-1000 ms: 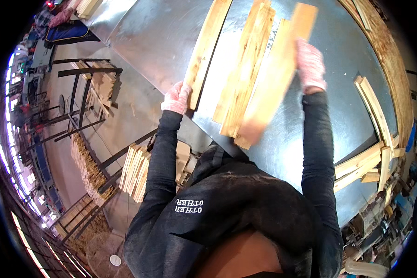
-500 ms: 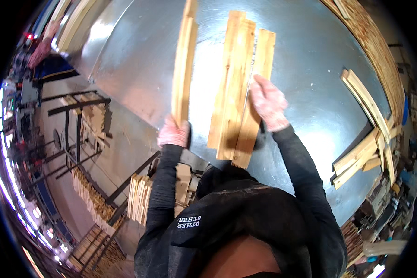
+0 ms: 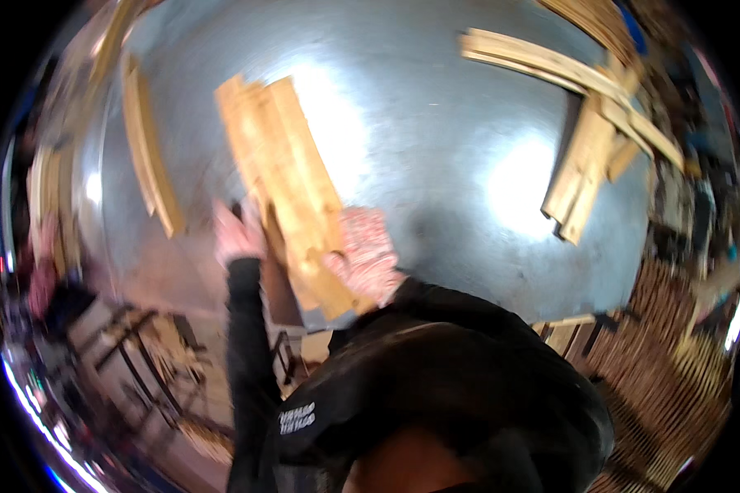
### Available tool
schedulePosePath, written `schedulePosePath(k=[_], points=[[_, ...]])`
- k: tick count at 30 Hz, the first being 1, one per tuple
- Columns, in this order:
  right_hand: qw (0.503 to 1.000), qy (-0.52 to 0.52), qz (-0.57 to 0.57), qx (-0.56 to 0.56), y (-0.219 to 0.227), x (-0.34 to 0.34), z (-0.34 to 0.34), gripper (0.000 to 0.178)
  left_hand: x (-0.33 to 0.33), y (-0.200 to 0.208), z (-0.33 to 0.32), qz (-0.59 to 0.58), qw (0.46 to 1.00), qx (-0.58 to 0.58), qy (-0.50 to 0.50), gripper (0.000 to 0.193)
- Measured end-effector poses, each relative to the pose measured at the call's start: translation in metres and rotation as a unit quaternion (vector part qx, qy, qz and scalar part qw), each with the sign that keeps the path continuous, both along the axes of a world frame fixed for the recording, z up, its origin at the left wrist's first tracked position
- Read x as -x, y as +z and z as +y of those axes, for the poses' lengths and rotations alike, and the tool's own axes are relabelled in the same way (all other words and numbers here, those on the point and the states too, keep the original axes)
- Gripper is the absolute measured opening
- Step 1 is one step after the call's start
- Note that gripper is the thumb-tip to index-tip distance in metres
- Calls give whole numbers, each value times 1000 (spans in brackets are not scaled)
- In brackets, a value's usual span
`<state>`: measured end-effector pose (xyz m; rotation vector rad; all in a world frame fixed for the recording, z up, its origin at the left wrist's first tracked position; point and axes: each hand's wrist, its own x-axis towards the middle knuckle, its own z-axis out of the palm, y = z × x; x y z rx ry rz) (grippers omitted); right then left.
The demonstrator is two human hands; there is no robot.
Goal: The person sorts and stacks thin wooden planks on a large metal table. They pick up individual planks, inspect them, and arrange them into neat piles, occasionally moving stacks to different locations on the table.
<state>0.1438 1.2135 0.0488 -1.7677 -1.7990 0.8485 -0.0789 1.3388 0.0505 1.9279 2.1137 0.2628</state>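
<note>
Pale, rough-sawn wood for the boards (image 3: 292, 185); dull, glare-streaked sheet metal on the table (image 3: 436, 123); knitted cloth gloves.

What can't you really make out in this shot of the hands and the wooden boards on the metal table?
- Left hand, head view: motion blur hides the fingers and whether they grip anything.
- Right hand: pressed against the stack of boards; its grip is blurred and partly behind the wood.
- Stack of boards: blur merges the edges, so the count is unclear.
- Metal table: its near edge is covered by the person's dark hood.
</note>
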Motion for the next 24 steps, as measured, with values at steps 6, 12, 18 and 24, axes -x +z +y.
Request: schedulePosePath(k=[6,12,18,24], points=[[989,-40,131,-64,-19,29,-20,69,-75,24,-56,-522,791,84,307,86],[937,230,119,235,42,-43,8,43,-129,44,-51,80,958,215,174,106],[827,-472,-268,-145,10,-379,-8,74,-95,37,-77,101,983,123,89,110],[701,-668,-251,24,-3,-622,-74,90,-84,33,-80,336,911,210,114,106]])
